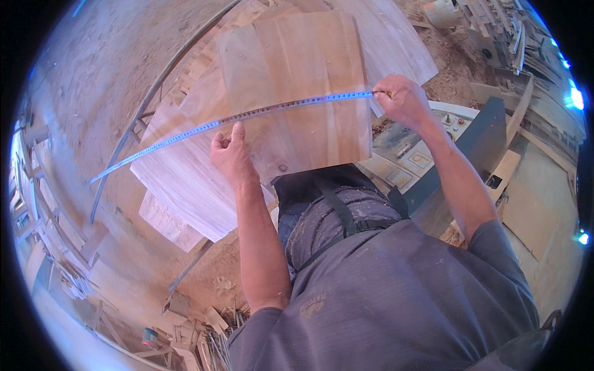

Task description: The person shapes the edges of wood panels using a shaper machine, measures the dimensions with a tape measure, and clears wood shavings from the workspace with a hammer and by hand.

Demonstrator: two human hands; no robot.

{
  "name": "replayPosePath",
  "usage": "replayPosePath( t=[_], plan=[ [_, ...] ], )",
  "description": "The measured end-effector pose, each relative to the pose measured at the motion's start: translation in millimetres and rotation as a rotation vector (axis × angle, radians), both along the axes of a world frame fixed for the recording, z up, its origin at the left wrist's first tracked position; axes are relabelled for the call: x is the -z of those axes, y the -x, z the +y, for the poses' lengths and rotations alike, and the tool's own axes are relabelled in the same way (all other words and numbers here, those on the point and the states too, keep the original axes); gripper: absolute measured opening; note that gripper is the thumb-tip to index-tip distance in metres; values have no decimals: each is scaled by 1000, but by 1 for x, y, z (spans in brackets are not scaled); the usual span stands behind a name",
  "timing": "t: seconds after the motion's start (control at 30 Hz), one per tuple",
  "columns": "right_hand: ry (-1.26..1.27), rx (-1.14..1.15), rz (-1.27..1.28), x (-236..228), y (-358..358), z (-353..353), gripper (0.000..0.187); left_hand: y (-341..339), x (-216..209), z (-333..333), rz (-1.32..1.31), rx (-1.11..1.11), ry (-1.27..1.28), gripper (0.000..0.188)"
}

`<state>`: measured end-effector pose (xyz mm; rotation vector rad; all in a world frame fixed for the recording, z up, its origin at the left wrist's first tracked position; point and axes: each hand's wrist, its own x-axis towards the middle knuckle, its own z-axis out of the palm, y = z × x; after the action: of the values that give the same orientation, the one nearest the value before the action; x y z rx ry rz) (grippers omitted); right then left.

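A long tape measure (272, 109) stretches across a pale wooden panel (294, 59), its far-left end reaching out past the stacked boards. My right hand (401, 104) is closed around the tape's right end at the panel's right edge; what lies inside the fist is mostly hidden. Near the panel's left edge, my left hand (234, 159) has its thumb stretched up to the tape's lower edge. Its other fingers are loosely curled, apart from the thumb, and grip nothing that I can see. Beneath the panel, more wooden panels (185, 185) lie fanned out.
A machine control panel (455, 120) with buttons stands at my right, beside a dark machine edge (479, 145). A curved metal rail (145, 114) runs along the left of the stack. Wood offcuts (201, 340) lie at lower left, and timber (495, 31) is piled at upper right.
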<state>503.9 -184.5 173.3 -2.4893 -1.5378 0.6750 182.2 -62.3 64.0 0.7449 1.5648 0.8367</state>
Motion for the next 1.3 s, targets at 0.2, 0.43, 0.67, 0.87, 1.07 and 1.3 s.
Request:
replayPosePath(
  t=[0.2, 0.43, 0.67, 0.87, 1.07, 1.3],
  plan=[
    [-3, 8, -32, -1, 32, 13, 18, -17, -8, -6, 570, 372, -108, 67],
    [-148, -13, -92, 11, 54, 27, 13, -29, -8, -5, 684, 289, -93, 64],
    [-235, -48, -162, 14, 65, 39, 8, -39, -3, -7, 734, 168, -189, 56],
    [-224, -62, -190, 20, 70, 40, 7, -45, -8, -5, 729, 152, -160, 50],
    [-243, -69, -190, 24, 70, 42, 7, -44, -13, -2, 703, 151, -129, 45],
    [-224, -62, -164, 24, 69, 44, 7, -38, -4, 3, 662, 113, -116, 37]
  ],
)
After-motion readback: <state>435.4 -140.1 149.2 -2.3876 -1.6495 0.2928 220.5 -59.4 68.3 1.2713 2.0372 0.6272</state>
